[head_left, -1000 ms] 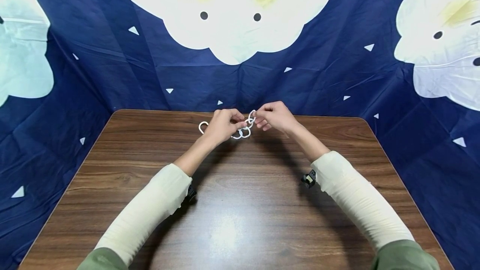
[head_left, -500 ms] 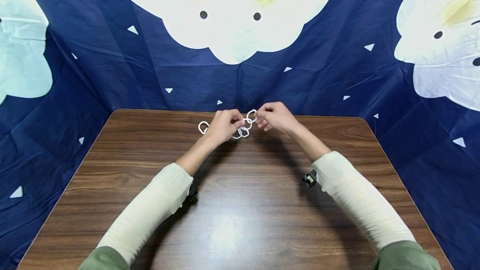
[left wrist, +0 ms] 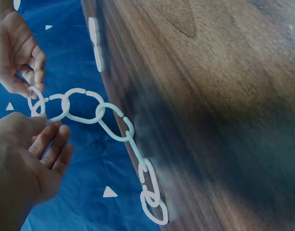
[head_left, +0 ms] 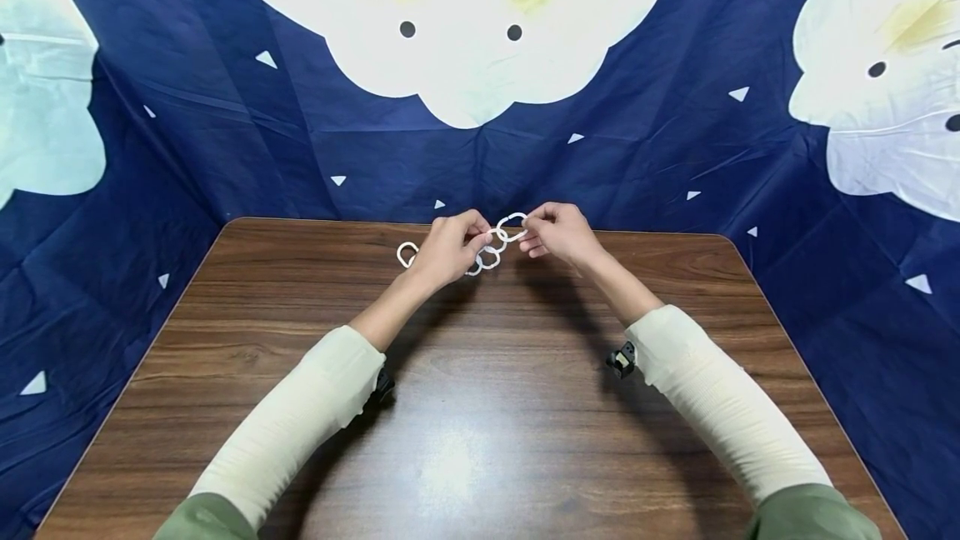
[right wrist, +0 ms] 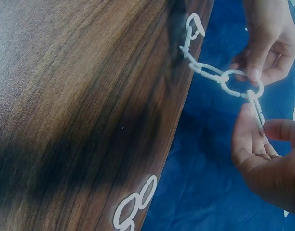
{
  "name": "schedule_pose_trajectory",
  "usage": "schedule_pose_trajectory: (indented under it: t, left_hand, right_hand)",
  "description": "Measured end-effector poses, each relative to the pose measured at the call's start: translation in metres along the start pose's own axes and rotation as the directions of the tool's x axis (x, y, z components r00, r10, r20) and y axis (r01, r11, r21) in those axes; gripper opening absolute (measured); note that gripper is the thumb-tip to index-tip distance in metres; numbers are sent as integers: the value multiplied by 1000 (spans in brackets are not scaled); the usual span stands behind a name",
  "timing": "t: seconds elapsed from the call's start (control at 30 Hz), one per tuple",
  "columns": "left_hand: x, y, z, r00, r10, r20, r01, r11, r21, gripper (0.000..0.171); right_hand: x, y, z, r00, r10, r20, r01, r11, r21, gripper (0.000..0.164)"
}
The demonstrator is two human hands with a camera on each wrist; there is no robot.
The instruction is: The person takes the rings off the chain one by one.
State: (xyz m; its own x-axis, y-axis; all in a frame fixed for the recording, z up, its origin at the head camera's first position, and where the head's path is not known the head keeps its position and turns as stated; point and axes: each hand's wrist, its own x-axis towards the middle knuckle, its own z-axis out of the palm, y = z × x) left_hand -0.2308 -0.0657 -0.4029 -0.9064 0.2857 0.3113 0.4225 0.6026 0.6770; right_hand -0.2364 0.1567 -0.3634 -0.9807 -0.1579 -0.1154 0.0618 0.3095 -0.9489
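Observation:
A chain of white plastic links [left wrist: 81, 120] runs between the hands and back onto the table edge. My left hand [head_left: 448, 250] pinches a link near one end between thumb and fingers. Thumb and fingertips of my right hand [head_left: 561, 232] pinch the end link [right wrist: 257, 111], which hangs through the link at my left fingertips in the right wrist view. The other end of the chain [head_left: 407, 254] lies left of my left hand; the hand hides part of its middle in the head view.
Several more white links [right wrist: 127, 211] lie on the table edge near my right hand, hidden in the head view. The wooden table [head_left: 480, 373] ends at a blue curtain [head_left: 300, 157] with cloud prints. Small black devices [head_left: 621, 359] sit under the sleeves.
My right hand has moved slightly right with the end link, which now lies stretched sideways, away from my left fingers. My left hand has hardly moved.

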Motion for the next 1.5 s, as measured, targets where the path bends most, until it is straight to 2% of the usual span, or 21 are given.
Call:
schedule_pose_trajectory:
  t: [0.2,0.53,1.07,1.33,1.5]
  left_hand:
    - [-1,3,-2,1000,13,-11,-13,1000,-6,7]
    - [1,6,-3,1000,3,-31,-4,1000,-8,8]
    - [2,7,-4,998,14,-54,-14,1000,3,7]
    - [0,7,-8,998,-31,-59,31,999,8,7]
    - [1,8,-8,998,-30,-51,30,1000,2,7]
  right_hand:
    - [2,7,-2,999,-11,-37,10,999,-51,29]
    - [2,17,0,999,-24,35,27,997,-69,28]
    - [0,21,1,996,-57,71,62,996,-66,31]
    - [-3,30,-10,998,-36,53,38,998,-43,30]
    - [-6,38,-16,999,-5,37,7,999,-42,31]
